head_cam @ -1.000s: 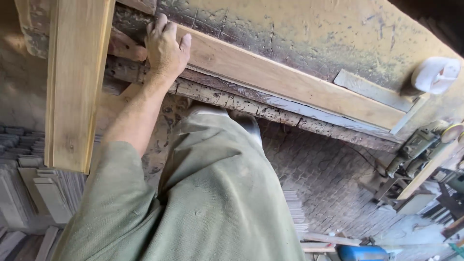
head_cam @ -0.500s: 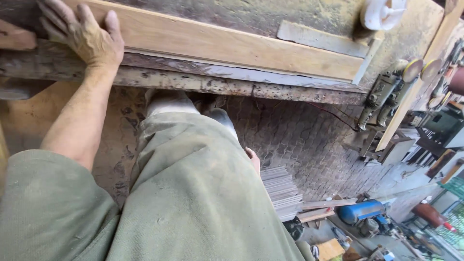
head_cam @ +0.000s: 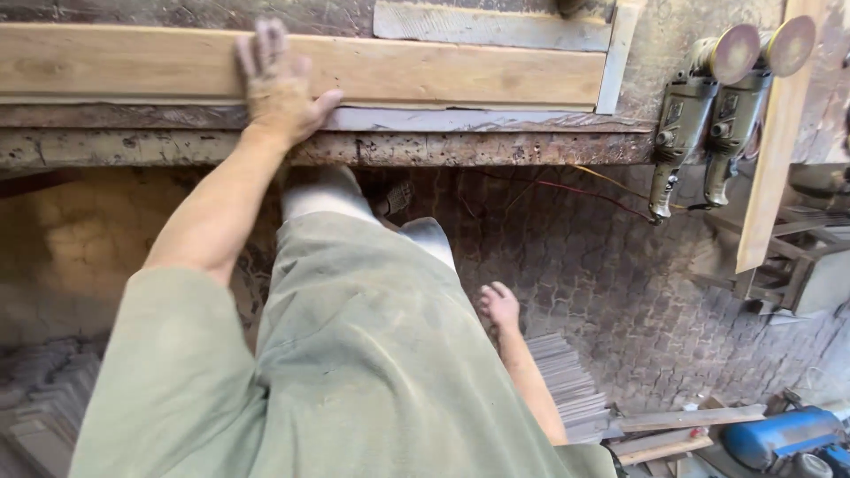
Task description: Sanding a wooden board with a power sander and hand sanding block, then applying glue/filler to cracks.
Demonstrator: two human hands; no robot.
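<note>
Wooden plank lies lengthwise on the bench at twelve o'clock; my left hand presses flat on it, fingers spread, gripping nothing. My right hand hangs loosely open and empty at four o'clock, above stacked slats.

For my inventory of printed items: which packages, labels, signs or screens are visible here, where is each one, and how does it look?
None can be made out: no package, sign or screen.
The two grey power tools at the bench's right end may carry a label, but it is too small to tell.
</note>
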